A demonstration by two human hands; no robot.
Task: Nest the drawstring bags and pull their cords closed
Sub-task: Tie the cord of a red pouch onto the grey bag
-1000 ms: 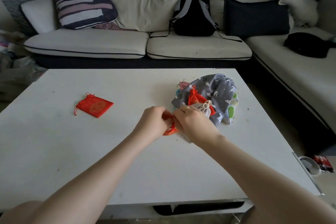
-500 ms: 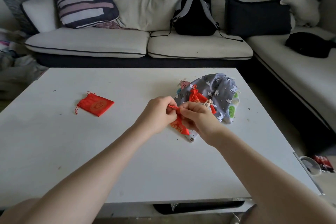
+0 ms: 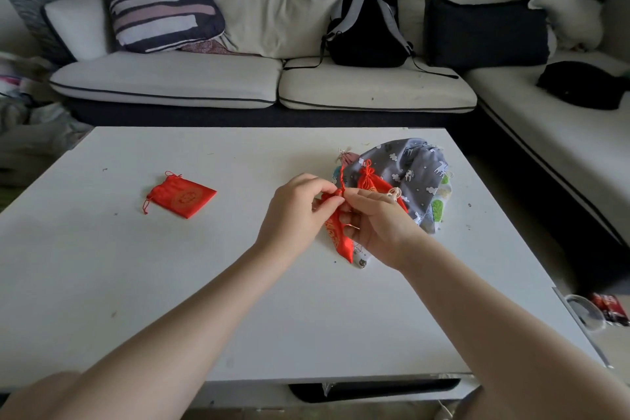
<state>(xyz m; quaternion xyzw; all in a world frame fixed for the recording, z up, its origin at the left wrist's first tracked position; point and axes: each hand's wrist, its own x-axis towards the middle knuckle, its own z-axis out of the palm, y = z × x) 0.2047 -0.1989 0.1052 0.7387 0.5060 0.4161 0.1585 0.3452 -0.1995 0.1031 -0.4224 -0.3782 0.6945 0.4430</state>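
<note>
White worktop [image 3: 170, 283] mid-right: left hand [image 3: 293, 211] pinches the red bag's [image 3: 339, 233] neck, right hand [image 3: 378, 222] pinches its cord [image 3: 342, 177]; the bag hangs lengthwise between them.

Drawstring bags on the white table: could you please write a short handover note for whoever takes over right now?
Left hand and right hand both pinch the red pouch near its neck, held above the table; its cord sticks up between the fingers.
Second red pouch lies flat, far left, apart.
Grey patterned bag sits in the pile behind the hands, a third red pouch on it.
Done: the held pouch's neck looks gathered.
Left: finish that cord, then nest and close the others.
</note>
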